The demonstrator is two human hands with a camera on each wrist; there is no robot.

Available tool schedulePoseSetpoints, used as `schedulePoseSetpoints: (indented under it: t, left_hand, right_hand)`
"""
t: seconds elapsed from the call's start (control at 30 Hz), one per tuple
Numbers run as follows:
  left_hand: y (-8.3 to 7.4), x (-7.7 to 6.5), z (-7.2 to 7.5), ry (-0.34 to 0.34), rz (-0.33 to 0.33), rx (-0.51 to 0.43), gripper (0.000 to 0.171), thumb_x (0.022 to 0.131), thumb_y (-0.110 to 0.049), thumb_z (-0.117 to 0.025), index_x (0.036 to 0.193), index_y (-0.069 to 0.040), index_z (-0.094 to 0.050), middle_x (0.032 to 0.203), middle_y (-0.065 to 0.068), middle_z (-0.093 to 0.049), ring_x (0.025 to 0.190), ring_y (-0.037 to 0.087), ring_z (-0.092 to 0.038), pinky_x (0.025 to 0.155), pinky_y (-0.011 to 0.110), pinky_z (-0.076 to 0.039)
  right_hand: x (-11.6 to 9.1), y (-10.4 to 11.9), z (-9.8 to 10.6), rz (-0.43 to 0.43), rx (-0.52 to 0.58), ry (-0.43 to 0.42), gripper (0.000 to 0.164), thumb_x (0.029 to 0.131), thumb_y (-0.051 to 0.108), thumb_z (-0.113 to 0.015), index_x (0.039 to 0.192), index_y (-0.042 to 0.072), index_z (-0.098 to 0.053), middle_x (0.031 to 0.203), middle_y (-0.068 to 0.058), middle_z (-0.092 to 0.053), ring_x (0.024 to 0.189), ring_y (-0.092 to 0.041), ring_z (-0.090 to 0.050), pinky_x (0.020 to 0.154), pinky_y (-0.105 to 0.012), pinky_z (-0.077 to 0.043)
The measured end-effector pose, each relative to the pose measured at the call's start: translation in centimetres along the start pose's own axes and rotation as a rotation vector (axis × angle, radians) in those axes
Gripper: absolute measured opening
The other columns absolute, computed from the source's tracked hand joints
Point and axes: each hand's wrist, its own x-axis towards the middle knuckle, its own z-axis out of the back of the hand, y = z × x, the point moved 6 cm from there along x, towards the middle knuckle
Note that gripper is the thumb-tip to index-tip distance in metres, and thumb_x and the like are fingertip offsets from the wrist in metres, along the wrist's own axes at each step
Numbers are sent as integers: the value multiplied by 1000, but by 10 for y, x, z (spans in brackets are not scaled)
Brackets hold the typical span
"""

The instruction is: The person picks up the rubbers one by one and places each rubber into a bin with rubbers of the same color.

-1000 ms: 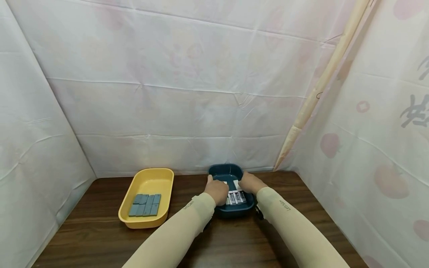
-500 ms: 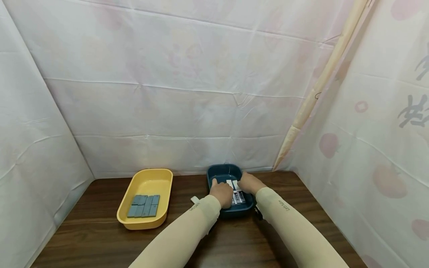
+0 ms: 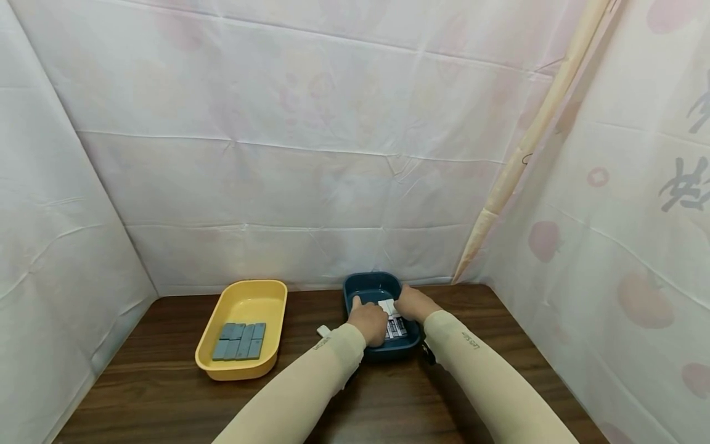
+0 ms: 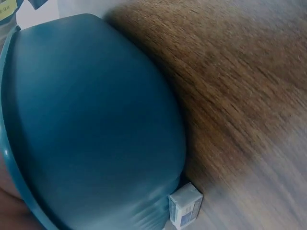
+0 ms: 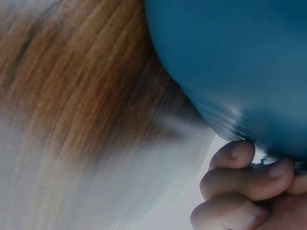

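Observation:
My left hand (image 3: pixel 370 323) reaches into the dark blue tray (image 3: pixel 373 282) in the head view, thumb up, its other fingertips hidden. White eraser-like blocks (image 3: pixel 387 306) lie beside it, with several dark-and-white printed ones (image 3: pixel 396 328) nearer me. Over the tray's right rim is my right hand (image 3: pixel 415 303), fingertips right at the white blocks. The right wrist view shows curled fingers (image 5: pixel 247 183) at the tray's outer wall. I cannot tell what either hand grips. The left wrist view looks along the tray's outer side (image 4: pixel 96 120).
A yellow tray (image 3: pixel 244 288) stands to the left, holding grey rectangular blocks (image 3: pixel 240 341) laid in two rows. On the wooden table (image 3: pixel 383 407), a small white block (image 3: pixel 323 331) with a printed side lies left of the blue tray. White cloth (image 3: pixel 310 185) hangs behind and at both sides.
My left hand has moved right and slightly nearer me. A white block beside it has shifted right toward the right hand's fingers. The small block on the table came into view. The right hand has barely moved.

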Motion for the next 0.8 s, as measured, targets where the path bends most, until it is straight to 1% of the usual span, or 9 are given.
schedulePoseSetpoints:
  t: [0.13,0.2,0.23,0.33,0.43,0.53,0.63,0.73,0.8]
  left_hand:
    - [3,-2,-2,-5,-16,-15,25,110,-25,-69,129,-19,-83,132,-2,-79,115,17,-66,122,59,-36]
    - [7,-3,-2,-25,-34,-26,25,109,-23,-70,130,-21,-83,131,-3,-79,112,16,-65,116,54,-40]
    - [10,-3,-1,-39,-43,-42,26,107,-21,-72,131,-22,-83,131,-3,-79,114,16,-66,118,54,-40]
    - [22,-7,7,-93,-71,-67,31,105,-15,-74,134,-23,-83,135,-4,-78,122,16,-68,115,50,-44]
    - [39,-12,21,-162,-78,-69,33,104,-12,-73,134,-21,-84,137,-3,-78,127,20,-69,111,48,-50]
    - [58,-18,37,-237,-40,-58,31,105,-12,-70,132,-18,-85,130,0,-77,120,22,-70,102,45,-56]
    - [77,-27,45,-281,33,-102,24,104,-7,-70,123,-13,-85,121,4,-77,109,23,-74,95,44,-63]
    - [95,-36,43,-266,124,-181,16,103,-1,-71,97,-11,-82,101,5,-77,86,21,-70,74,40,-62]
    - [103,-40,37,-214,180,-226,23,102,0,-73,82,-13,-75,87,5,-73,72,18,-61,62,37,-54]
  right_hand:
    - [-1,1,0,-7,5,-2,69,113,23,-56,169,-12,-36,169,-31,-53,150,-42,-61,123,-63,-51]
    - [-1,2,-1,-2,16,-4,70,113,22,-56,170,-12,-35,170,-32,-52,151,-43,-60,124,-63,-50]
    - [-1,2,-2,4,20,-4,70,113,22,-56,170,-12,-35,170,-32,-51,151,-44,-59,124,-63,-49]
    - [-2,5,-4,25,29,-2,67,112,20,-56,169,-9,-39,167,-30,-55,145,-41,-63,121,-62,-51]
    - [-2,5,-4,30,20,-2,63,112,20,-56,168,-6,-43,162,-27,-61,137,-37,-67,117,-61,-54]
    - [-1,3,-3,10,18,-5,64,113,22,-56,169,-7,-41,164,-28,-59,142,-39,-66,119,-62,-54]
    - [-1,2,-2,-2,21,-8,70,114,23,-56,171,-11,-35,170,-32,-52,152,-44,-59,124,-64,-49]
    - [-2,2,-1,0,14,-5,71,114,23,-55,172,-11,-32,173,-32,-48,156,-46,-54,127,-65,-46]
    - [-3,2,-1,-5,11,-2,71,115,24,-55,173,-11,-31,174,-32,-47,158,-46,-53,127,-65,-45]
